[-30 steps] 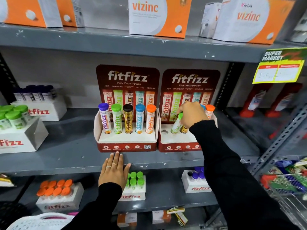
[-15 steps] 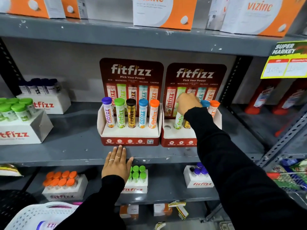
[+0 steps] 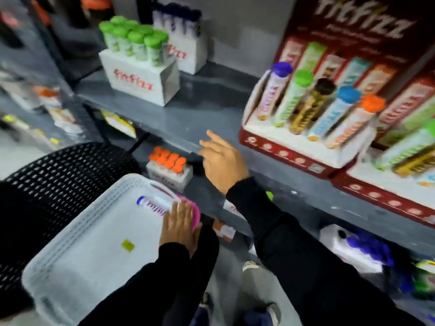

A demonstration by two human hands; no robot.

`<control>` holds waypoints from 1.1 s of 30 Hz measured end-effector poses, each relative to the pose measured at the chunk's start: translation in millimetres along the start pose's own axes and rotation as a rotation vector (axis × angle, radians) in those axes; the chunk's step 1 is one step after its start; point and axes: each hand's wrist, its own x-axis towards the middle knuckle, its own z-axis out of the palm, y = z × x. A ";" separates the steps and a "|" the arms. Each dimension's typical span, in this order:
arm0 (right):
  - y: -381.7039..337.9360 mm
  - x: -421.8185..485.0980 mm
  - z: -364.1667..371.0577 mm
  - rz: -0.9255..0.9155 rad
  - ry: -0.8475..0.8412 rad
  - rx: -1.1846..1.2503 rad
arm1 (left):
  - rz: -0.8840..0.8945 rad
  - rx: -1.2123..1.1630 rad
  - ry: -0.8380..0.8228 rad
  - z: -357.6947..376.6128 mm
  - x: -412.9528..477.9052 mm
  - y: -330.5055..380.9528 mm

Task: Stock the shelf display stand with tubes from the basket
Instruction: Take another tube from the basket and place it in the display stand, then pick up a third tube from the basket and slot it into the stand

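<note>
A white plastic basket (image 3: 82, 250) sits low at the left with one purple-capped tube (image 3: 153, 203) lying near its far rim. My left hand (image 3: 180, 225) lies flat over that tube's end and the basket's pink handle (image 3: 196, 215); the blur hides whether it grips. My right hand (image 3: 221, 161) hangs open and empty in front of the shelf edge, between the basket and the red display stand (image 3: 292, 149), which holds several upright tubes. A second red stand (image 3: 376, 194) at the far right holds a green and a gold tube.
White boxes of green-capped tubes (image 3: 138, 78) and dark-capped tubes (image 3: 188, 50) stand on the grey shelf (image 3: 188, 118). A box of orange-capped tubes (image 3: 169, 170) sits on the shelf below. A black mesh surface (image 3: 58, 175) lies under the basket.
My view has swung down and left to the basket. My right hand has left the right stand's tubes and come down toward the basket. My left hand dropped from the shelf edge onto the basket.
</note>
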 end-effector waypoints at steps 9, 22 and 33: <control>-69.6 2.7 177.1 -0.112 -0.620 0.100 | -0.410 -0.089 -0.210 24.8 -68.2 -53.3; -110.9 7.9 221.7 0.137 -0.963 0.163 | -0.529 -0.096 -0.283 43.9 -86.9 -74.0; -81.4 27.6 77.7 0.199 -0.989 0.217 | -0.513 -0.103 -0.283 33.6 -102.8 -76.3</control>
